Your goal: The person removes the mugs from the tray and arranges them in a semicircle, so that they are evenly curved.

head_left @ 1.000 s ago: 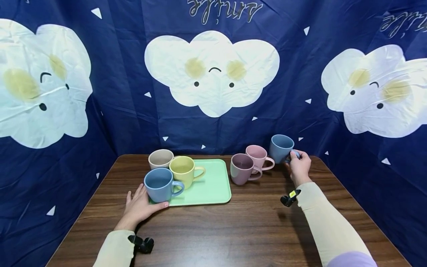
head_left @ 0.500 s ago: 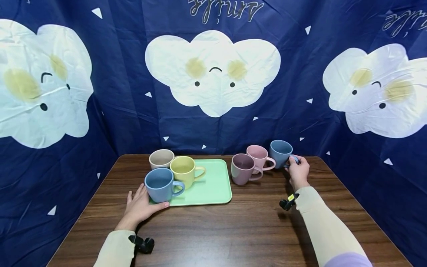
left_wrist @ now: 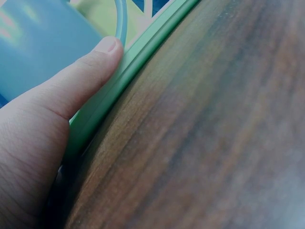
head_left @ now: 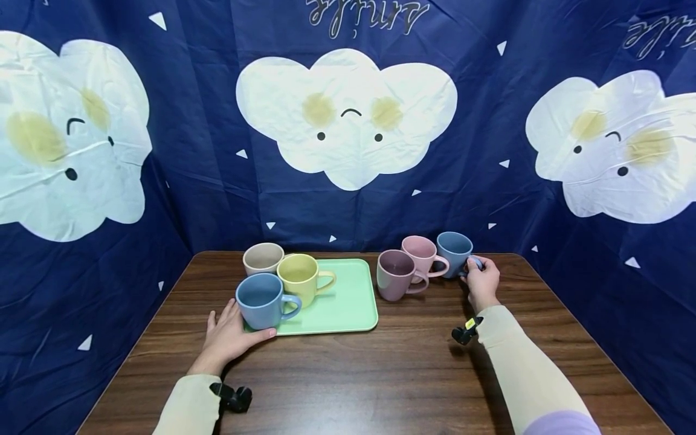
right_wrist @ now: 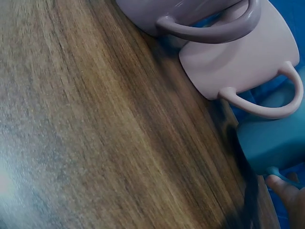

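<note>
At the back right, my right hand [head_left: 483,284] pinches the handle of a blue mug [head_left: 452,263], upright beside the pink mug [head_left: 420,251]. The right wrist view shows the thumb [right_wrist: 281,187] at that handle and the blue mug's base close over the table. My left hand [head_left: 225,338] lies around the near left corner of the light green tray [head_left: 348,296], its thumb [left_wrist: 90,71] straight along the rim and its fingers spread along the left side. Another blue mug [head_left: 263,305] stands on that corner, right by the left hand.
A yellow mug [head_left: 300,281] and a beige mug [head_left: 261,258] stand on the tray's left part. Right of the tray, a mauve mug [head_left: 393,281] stands in front of the pink one. A dark blue curtain [head_left: 348,217] hangs along the wooden table's [head_left: 348,380] back edge.
My right hand has brought the blue mug down and slightly left, in beside the pink mug. The left hand, the tray and the other mugs have stayed put.
</note>
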